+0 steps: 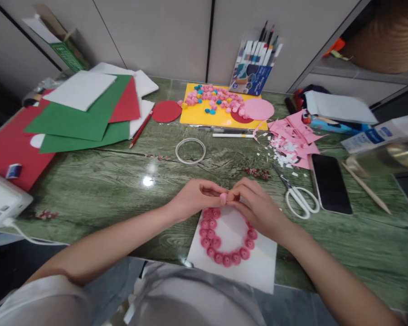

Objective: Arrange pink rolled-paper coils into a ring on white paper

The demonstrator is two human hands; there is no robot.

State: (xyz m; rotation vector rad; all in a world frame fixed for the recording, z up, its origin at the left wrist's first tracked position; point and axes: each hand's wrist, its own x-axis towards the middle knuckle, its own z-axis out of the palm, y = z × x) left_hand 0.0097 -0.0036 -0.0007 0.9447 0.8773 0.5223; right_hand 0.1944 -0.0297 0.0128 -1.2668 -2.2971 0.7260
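A small pink rolled paper piece [223, 198] sits at the fingertips of my left hand [199, 198], which is closed in a pinch. My right hand [256, 206] meets it there, thumb and fingers pressed together at the same piece. Below both hands lies a white paper sheet [258, 267], reaching past the table's front edge. On it, dark pink paper coils [227, 259] form a ring, with a second inner row begun along the left side. My hands hide the ring's top and upper right.
Colourful little paper rolls [221, 94] cover a yellow sheet [193, 117] at the back. White-handled scissors [301, 201] and a phone [331, 183] lie to the right, below pink scraps [297, 131]. A tape roll [190, 151] lies mid-table; green card [78, 120] is stacked left.
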